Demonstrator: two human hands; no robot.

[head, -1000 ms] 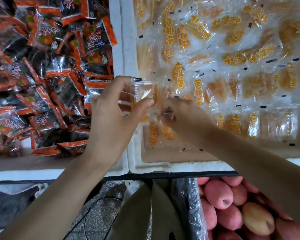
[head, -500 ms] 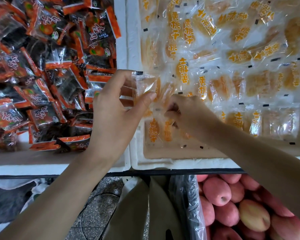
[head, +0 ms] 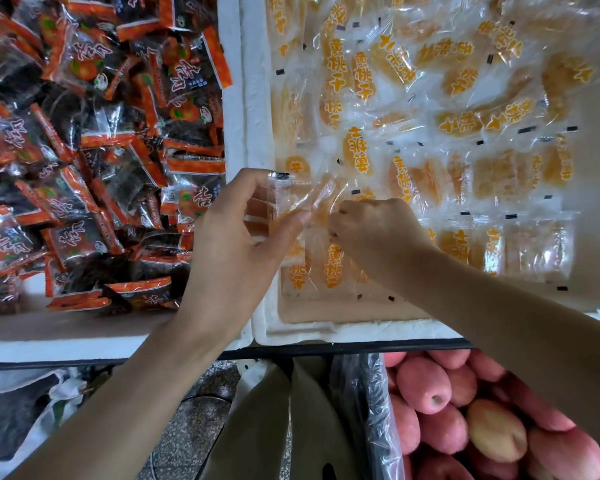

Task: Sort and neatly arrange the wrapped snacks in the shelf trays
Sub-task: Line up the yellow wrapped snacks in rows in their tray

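Two white foam trays sit side by side. The right tray point(head: 264, 327) holds several clear packets of yellow dried peach point(head: 458, 119). The left tray point(head: 231, 81) is heaped with orange-and-black snack packets point(head: 94, 140). My left hand point(head: 232, 244) holds a small stack of clear peach packets point(head: 284, 199) between thumb and fingers, over the right tray's left edge. My right hand point(head: 378, 230) is curled, pinching a clear packet point(head: 321, 211) just right of that stack, low over the tray's near left corner.
Below the shelf edge, a crate of pink-red apples point(head: 465, 410) lined with clear plastic point(head: 374, 403) sits at the lower right. A speckled floor and a dark bag point(head: 18, 420) show at the lower left. My trouser legs point(head: 267, 427) are in the middle.
Both hands stay close together over the right tray's near left corner. The right hand has edged slightly up and toward the stack in my left hand.
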